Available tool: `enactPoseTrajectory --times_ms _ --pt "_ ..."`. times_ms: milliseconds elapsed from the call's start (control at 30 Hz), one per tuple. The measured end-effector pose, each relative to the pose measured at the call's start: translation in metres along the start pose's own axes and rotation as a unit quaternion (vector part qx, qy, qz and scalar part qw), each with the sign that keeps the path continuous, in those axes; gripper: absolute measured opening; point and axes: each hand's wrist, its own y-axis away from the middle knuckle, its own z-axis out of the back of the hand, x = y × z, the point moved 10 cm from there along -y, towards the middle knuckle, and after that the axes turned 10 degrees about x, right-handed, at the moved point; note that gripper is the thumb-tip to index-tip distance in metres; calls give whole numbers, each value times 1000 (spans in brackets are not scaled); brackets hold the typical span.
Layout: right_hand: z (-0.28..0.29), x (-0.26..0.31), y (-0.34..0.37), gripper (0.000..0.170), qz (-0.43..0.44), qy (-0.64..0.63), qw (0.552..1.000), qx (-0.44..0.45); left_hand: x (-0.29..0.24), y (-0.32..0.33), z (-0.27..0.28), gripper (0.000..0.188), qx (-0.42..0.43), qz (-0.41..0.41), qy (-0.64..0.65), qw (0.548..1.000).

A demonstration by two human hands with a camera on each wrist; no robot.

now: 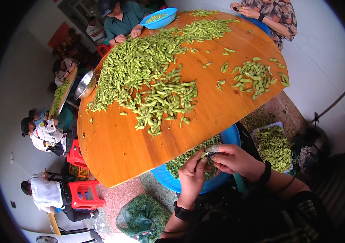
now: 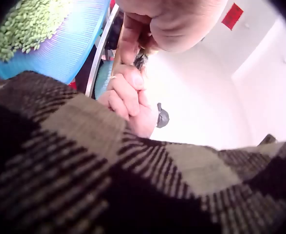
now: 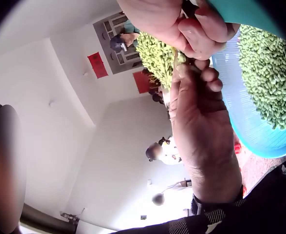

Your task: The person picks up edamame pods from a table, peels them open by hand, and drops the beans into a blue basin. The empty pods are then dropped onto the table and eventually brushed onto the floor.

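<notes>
Over the blue basin point(image 1: 165, 181), both hands meet at a green soybean pod point(image 1: 204, 154). My left hand point(image 1: 192, 175) pinches the pod between thumb and fingers. My right hand point(image 1: 234, 158) grips at the pod's other end with curled fingers; a grey wrap point(image 1: 211, 148) and a small dark piece show at its fingertips. In the right wrist view the left hand point(image 3: 203, 131) reaches up to meet the right hand point(image 3: 165, 22), and the pod is mostly hidden between them. Shelled green beans point(image 3: 269, 73) lie in the basin below.
A large heap of pods point(image 1: 140, 65) covers much of the wooden table point(image 1: 221, 109), with a smaller pile point(image 1: 255, 77) at right. A tray of pods point(image 1: 275, 148) and a green mesh bag point(image 1: 145, 218) lie on the floor. Other people sit around, near red stools point(image 1: 84, 195).
</notes>
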Motion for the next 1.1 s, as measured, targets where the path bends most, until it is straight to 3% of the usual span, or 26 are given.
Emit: enactPoseTrajectory --times_ms 33,100,233,333,433,467,533,567,633,667,767,800,933,1100 --pt "0 -2 1 11 -18 -12 1000 3 3 0 0 31 1 1 0 1000" --pt "3 -8 0 12 -26 -11 1000 8 26 1 -5 30 13 54 205 977" --pt "8 -17 -3 14 -47 -15 998 26 54 2 -10 31 44 102 335 936" --pt "12 -15 -6 15 -58 -39 997 21 74 2 -26 32 56 141 533 832" --pt "15 -9 -6 15 -32 71 997 7 90 3 -32 22 57 165 571 802" --pt "14 -18 -8 15 -34 71 997 9 92 5 -32 22 55 165 572 802" --pt "11 -2 -9 16 90 257 962 -34 87 6 -33 17 59 161 572 802" --pt "10 -5 -8 16 88 257 962 -32 88 6 -33 17 57 161 573 802" --pt "2 22 5 19 179 351 915 -83 82 5 -27 17 31 163 570 804" --pt "7 22 8 19 178 340 917 -109 82 6 -18 16 -34 166 529 832" --pt "27 8 7 20 158 314 923 -157 98 5 -14 15 -67 161 556 812" --pt "30 0 4 12 109 310 932 -154 97 4 -15 14 -53 145 573 805" --pt "31 -21 -9 18 126 256 949 -136 99 4 -21 12 -79 154 543 822" --pt "29 -20 -11 19 140 223 951 -163 80 -2 -25 11 -79 101 479 868"
